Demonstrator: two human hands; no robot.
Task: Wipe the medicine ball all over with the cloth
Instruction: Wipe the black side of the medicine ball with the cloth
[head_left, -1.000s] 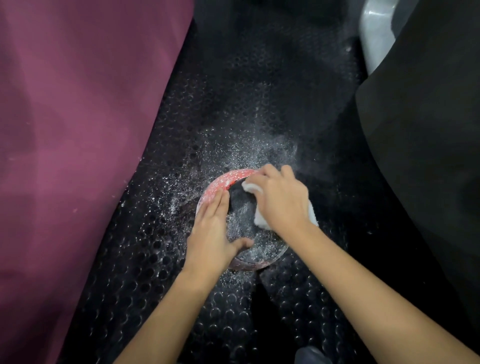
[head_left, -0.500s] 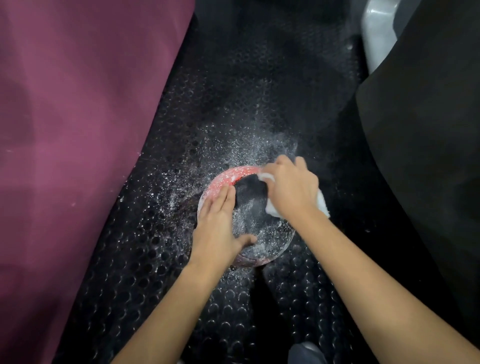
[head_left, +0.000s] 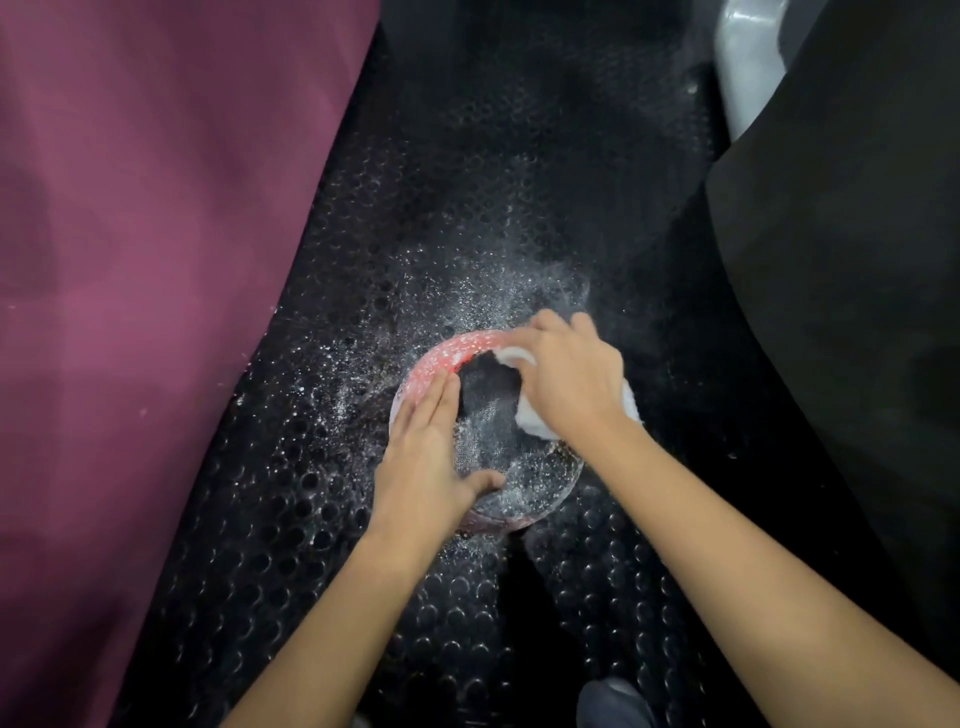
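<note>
Compared with half a second ago, the white cloth (head_left: 527, 415) has been drawn slightly back toward the middle of the ball (head_left: 498, 447), where it is gripped under the curled fingers of the right hand (head_left: 569, 384). The ball, black and red and speckled with white powder, is set on the studded black mat (head_left: 467, 218), with powder scattered around it. It is steadied by the left hand (head_left: 423, 457), laid flat on its left side with fingers straight and together, thumb spread.

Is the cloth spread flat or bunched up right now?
Bunched: the white cloth bulges in folds from under the right hand gripping it.
</note>
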